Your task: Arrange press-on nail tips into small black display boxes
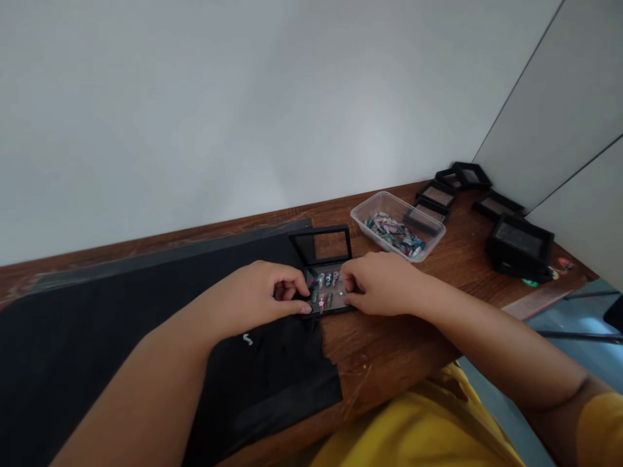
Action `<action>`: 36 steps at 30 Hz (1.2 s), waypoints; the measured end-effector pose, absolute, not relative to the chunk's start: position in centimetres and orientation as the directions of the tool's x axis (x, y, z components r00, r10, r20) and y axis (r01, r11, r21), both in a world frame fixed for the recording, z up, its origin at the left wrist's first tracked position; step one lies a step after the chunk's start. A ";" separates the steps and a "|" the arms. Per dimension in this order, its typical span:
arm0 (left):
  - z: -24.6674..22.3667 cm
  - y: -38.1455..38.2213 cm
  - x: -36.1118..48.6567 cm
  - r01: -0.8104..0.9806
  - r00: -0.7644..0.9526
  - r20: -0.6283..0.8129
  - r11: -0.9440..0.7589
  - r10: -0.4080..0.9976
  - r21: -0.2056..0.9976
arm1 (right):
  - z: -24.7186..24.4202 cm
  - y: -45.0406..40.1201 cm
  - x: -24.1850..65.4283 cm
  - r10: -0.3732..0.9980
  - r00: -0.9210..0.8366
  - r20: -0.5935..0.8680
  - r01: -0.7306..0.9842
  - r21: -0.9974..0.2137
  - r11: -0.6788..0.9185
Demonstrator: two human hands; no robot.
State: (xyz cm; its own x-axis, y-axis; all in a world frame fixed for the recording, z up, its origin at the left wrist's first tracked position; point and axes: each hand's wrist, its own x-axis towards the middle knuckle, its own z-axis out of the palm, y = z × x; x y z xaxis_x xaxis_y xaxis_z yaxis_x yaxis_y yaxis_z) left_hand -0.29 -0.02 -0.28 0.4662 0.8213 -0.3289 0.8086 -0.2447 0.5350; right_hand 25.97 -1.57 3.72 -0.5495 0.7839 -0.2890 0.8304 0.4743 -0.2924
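Observation:
A small black hinged display case (332, 266) lies with its clear-windowed lid raised at the back. Several decorated press-on nails (328, 290), some dark and some pink or silvery, sit in rows inside. My left hand (272, 292) grips the case's left edge, thumb at the front corner and fingers curled. Over the right part of the case, the fingertips of my right hand (377, 283) are drawn together close to the inner surface. Anything between them is hidden or too small to name. Behind my right hand stands a clear plastic tub (433, 241) holding many loose press-on nails (396, 233).
A black mat (121, 292) covers the left of the wooden table (389, 344), with a white scrap (248, 339) on it. Several black cases (435, 193) lie at the back right, near a stack of cases (520, 243). A white wall (219, 117) rises behind.

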 end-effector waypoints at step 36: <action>-0.7 0.1 -0.7 0.771 0.499 -0.319 -0.244 0.806 0.589 | 3.0 -0.6 25.8 0.819 -0.502 -0.279 0.796 -0.518 0.311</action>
State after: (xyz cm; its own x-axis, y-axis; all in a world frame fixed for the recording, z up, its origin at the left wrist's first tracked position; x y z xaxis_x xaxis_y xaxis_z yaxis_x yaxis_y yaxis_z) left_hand -0.74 0.14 -0.72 0.4987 0.8059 -0.3190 0.7708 -0.2440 0.5886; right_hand 25.79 -0.55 2.99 -0.5019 0.8185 -0.2795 0.7964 0.3114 -0.5184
